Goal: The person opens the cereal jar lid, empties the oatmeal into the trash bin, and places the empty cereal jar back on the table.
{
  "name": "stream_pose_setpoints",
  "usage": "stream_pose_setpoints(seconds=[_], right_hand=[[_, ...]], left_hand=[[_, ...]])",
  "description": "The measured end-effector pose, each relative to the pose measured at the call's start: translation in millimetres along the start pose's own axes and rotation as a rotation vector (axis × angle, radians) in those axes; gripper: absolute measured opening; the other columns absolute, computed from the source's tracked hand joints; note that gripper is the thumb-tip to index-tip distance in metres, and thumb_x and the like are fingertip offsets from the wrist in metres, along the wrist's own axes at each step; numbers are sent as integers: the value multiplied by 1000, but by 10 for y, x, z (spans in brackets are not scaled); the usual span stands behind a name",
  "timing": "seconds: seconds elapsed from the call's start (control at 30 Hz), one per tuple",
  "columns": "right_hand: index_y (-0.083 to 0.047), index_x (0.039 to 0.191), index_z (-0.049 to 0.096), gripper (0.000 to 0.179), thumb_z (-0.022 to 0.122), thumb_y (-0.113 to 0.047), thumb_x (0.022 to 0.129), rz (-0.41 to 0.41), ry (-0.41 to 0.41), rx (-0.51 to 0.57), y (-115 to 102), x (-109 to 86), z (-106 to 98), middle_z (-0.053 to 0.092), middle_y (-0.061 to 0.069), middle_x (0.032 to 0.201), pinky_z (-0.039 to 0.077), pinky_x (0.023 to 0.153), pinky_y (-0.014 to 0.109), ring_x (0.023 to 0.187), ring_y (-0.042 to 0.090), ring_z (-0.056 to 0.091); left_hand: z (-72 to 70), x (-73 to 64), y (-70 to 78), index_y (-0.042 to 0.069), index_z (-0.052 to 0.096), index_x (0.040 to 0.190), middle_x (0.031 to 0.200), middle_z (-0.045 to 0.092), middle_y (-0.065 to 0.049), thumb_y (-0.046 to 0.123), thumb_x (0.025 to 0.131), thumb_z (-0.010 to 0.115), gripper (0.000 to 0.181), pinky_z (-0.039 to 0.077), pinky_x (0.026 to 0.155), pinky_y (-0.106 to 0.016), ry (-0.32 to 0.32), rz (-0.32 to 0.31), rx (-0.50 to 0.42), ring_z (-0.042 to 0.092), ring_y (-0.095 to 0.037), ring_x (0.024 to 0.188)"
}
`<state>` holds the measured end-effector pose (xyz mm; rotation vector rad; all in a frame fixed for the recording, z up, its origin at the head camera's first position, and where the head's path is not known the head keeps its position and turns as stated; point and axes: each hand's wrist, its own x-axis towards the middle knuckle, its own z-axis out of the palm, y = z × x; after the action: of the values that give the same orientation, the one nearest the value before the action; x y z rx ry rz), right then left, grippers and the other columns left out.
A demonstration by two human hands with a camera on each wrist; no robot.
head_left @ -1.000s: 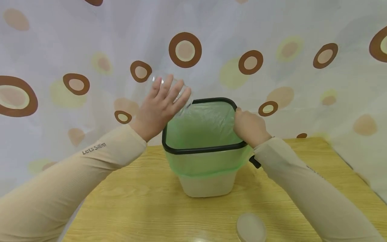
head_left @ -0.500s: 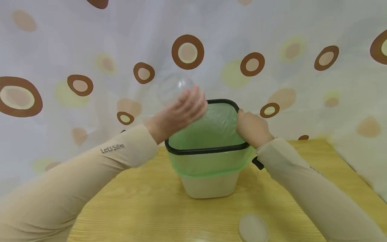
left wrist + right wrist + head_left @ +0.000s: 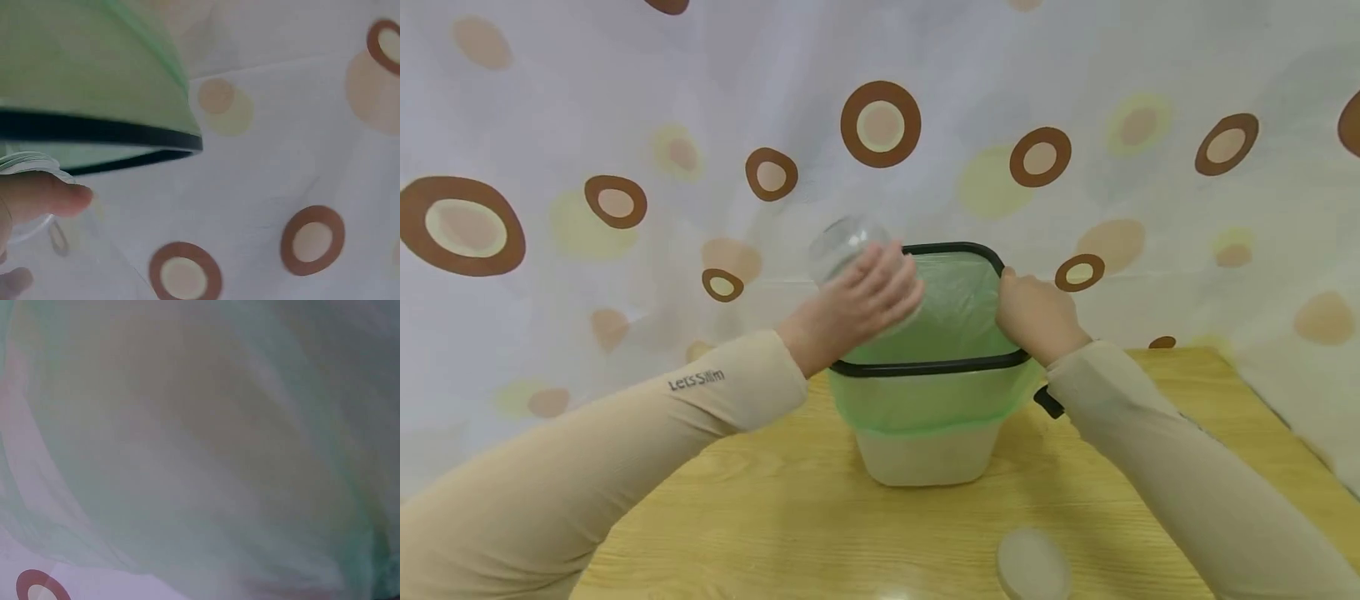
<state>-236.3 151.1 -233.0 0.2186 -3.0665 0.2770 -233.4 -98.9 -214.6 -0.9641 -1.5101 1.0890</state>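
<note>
My left hand grips a clear plastic jar near the left rim of the bin. The jar is tilted, with its base up and left; in the left wrist view its threaded neck shows beside the thumb, close to the black rim. A whitish bin stands on the table, lined with a green bag folded over outside under a black rim. My right hand holds the rim's right side, fingertips hidden. Blurred green bag film fills most of the right wrist view.
A round pale lid lies on the wooden table in front of the bin. Behind the bin hangs a spotted cloth. A black handle-like piece sticks out at the bin's right, below my right wrist.
My left hand has turned over and moved right and down with the jar, tipping it toward the bin. My right hand keeps its hold on the rim. The head view shifts slightly.
</note>
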Motion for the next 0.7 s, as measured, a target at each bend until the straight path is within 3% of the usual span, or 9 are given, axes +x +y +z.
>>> stream_pose_setpoints(seconds=[0.13, 0.23, 0.33, 0.43, 0.6, 0.7], right_hand=[[16, 142, 32, 47, 36, 0, 98, 1, 8, 8, 15, 3, 5, 58, 21, 69, 39, 44, 35, 47, 24, 48], [16, 142, 32, 47, 37, 1, 97, 6, 1, 7, 21, 3, 14, 54, 16, 60, 36, 43, 33, 44, 21, 44], [16, 141, 33, 47, 37, 1, 97, 3, 5, 4, 28, 3, 21, 54, 17, 62, 37, 43, 34, 45, 23, 46], [17, 139, 35, 46, 38, 0, 97, -2, 22, 2, 27, -1, 17, 58, 20, 69, 41, 44, 36, 48, 27, 52], [16, 140, 35, 46, 39, 0, 97, 8, 18, -3, 24, -4, 15, 61, 25, 77, 43, 45, 38, 52, 29, 55], [15, 141, 34, 47, 39, 0, 97, 18, 12, -6, 8, 5, 14, 61, 26, 82, 44, 46, 39, 54, 30, 56]], left_hand=[[128, 24, -224, 13, 50, 128, 129, 51, -10, 0, 84, 63, 49, 33, 106, -46, 35, -251, -149, 46, -34, 123], [168, -28, -333, 9, 47, 129, 128, 49, -12, -8, 83, 58, 50, 34, 105, -49, 89, -332, -284, 44, -37, 123], [146, -95, -351, 6, 45, 131, 130, 47, -16, -13, 83, 55, 52, 33, 104, -53, 115, -348, -416, 41, -40, 124], [107, -158, -320, 6, 43, 133, 132, 47, -17, -14, 85, 54, 53, 33, 104, -55, 130, -332, -478, 40, -40, 126], [67, -267, -241, 6, 39, 137, 135, 47, -18, -14, 86, 55, 58, 34, 104, -55, 182, -266, -511, 41, -41, 128], [71, -317, -212, 6, 38, 138, 136, 47, -18, -14, 86, 55, 59, 36, 102, -56, 211, -271, -525, 42, -41, 128]])
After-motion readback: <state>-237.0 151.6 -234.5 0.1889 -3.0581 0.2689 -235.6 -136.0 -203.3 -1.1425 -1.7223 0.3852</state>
